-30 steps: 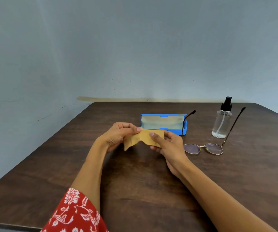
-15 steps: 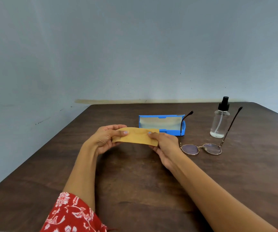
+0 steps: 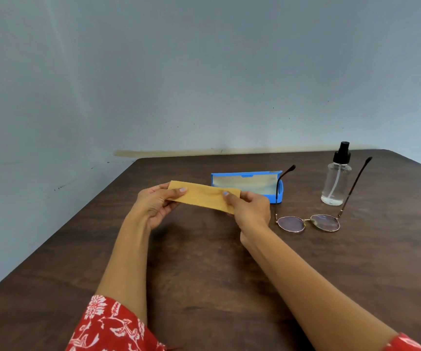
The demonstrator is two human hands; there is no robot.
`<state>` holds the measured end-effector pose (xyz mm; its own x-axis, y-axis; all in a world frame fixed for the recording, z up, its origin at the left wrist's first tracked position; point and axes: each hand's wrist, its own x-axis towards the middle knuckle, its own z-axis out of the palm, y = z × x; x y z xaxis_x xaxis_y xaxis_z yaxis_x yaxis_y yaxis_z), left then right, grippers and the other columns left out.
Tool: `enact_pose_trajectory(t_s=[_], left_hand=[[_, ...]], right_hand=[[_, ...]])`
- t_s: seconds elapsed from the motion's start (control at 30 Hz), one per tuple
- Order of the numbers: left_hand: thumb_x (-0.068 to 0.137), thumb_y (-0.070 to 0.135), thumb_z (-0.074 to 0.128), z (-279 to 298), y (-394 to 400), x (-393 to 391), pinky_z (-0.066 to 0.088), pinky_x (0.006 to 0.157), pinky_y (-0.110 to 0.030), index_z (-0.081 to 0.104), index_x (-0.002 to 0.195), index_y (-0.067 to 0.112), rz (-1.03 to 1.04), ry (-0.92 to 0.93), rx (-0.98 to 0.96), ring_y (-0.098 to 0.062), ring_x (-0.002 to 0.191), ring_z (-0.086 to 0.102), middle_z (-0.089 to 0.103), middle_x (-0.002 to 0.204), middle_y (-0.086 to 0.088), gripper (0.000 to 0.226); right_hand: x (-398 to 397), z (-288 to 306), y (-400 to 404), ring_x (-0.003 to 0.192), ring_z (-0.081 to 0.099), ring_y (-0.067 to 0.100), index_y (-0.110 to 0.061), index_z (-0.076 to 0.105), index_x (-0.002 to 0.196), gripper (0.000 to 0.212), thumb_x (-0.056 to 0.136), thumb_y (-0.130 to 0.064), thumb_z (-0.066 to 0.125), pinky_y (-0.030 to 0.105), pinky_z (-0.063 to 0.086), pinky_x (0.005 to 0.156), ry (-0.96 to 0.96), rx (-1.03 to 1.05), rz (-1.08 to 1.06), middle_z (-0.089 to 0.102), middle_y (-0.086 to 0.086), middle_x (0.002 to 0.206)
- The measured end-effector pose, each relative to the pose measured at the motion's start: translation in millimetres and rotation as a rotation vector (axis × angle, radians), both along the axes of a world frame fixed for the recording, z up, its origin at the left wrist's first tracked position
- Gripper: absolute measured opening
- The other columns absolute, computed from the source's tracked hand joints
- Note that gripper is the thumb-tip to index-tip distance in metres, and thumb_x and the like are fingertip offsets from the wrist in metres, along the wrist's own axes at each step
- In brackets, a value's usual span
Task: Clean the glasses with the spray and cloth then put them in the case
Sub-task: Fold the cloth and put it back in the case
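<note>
Head view. Since the frame of a second ago, we note the cloth (image 3: 203,196) is drawn out from a bunched fold into a flat, taut strip, and the hands are spread further apart. The glasses, bottle and case are unmoved on the table.

The left hand (image 3: 155,205) pinches the left end of the cloth between thumb and fingers; the right hand (image 3: 246,207) pinches the right end likewise. Both are clamped on the cloth and hold it clear of the table (image 3: 204,262), in front of the case. We judge this hold serves to open and smooth the cloth so a clean face is ready for wiping.

The glasses (image 3: 308,222) lie on the table to the right of the right hand, lenses down and temples open, pointing up and away. One temple rises in front of the case's right end, the other in front of the bottle; we cannot tell if either touches.

The spray bottle (image 3: 336,183) stands upright behind the glasses, cap on, within easy reach of the right hand.

The case (image 3: 248,184) sits open behind the cloth, lid raised, presumably left so to receive the glasses.

In our judgement, no spraying or wiping is yet in hand; the task is at its preparatory stage.
</note>
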<state>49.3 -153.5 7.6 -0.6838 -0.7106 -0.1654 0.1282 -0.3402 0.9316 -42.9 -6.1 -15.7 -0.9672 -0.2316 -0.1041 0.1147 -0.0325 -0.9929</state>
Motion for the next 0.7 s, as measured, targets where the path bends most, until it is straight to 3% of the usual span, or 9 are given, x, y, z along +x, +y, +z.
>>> enact_pose_trajectory(t_s=[0.1,0.23,0.33,0.47,0.6,0.7], left_hand=[[0.077,-0.008,0.067,3,7,-9,0.059,0.062,-0.023,0.058,0.106,-0.002,0.045,0.035,-0.003,-0.019,0.086,0.065,0.065,0.095,-0.014,0.031],[0.077,-0.004,0.069,1,25,-32,0.055,0.071,-0.026,0.061,0.097,0.004,0.095,-0.062,-0.073,-0.018,0.088,0.064,0.065,0.095,-0.011,0.023],[0.077,0.001,0.071,-4,33,-51,0.055,0.074,-0.025,0.064,0.097,0.006,0.149,-0.136,-0.181,-0.018,0.091,0.065,0.067,0.099,-0.010,0.021],[0.079,0.012,0.073,-7,40,-68,0.054,0.073,-0.024,0.065,0.103,0.009,0.223,-0.234,-0.329,-0.013,0.079,0.060,0.065,0.094,-0.004,0.025],[0.080,0.021,0.073,-12,49,-76,0.052,0.080,-0.032,0.064,0.079,0.020,0.276,-0.333,-0.466,-0.018,0.087,0.060,0.066,0.088,-0.002,0.008],[0.081,0.023,0.071,-16,53,-80,0.047,0.076,-0.031,0.057,0.062,0.022,0.316,-0.341,-0.554,-0.017,0.080,0.056,0.060,0.073,0.003,0.023]], right_hand=[[3,0,-7,0.095,0.053,0.016,-0.009,0.066,0.105,0.029,0.087,-0.031,0.065,0.025,0.041,0.079,0.191,0.072,-0.129,0.061,0.004,0.104],[-8,-4,-15,0.118,0.043,0.020,-0.010,0.061,0.112,0.032,0.092,-0.035,0.056,0.029,0.034,0.095,0.289,0.214,-0.328,0.050,0.004,0.120],[-18,-7,-16,0.124,0.035,0.020,-0.010,0.061,0.104,0.027,0.092,-0.033,0.055,0.028,0.025,0.100,0.365,0.270,-0.424,0.047,0.005,0.126],[-31,-12,-20,0.128,0.033,0.018,-0.010,0.060,0.106,0.025,0.092,-0.030,0.053,0.031,0.019,0.107,0.407,0.320,-0.528,0.042,0.004,0.131],[-39,-16,-22,0.128,0.034,0.018,-0.011,0.060,0.108,0.025,0.091,-0.028,0.052,0.032,0.020,0.107,0.433,0.344,-0.564,0.040,0.004,0.132],[-46,-18,-20,0.129,0.033,0.020,-0.013,0.063,0.102,0.022,0.087,-0.027,0.055,0.034,0.020,0.107,0.493,0.387,-0.584,0.039,0.005,0.132]])
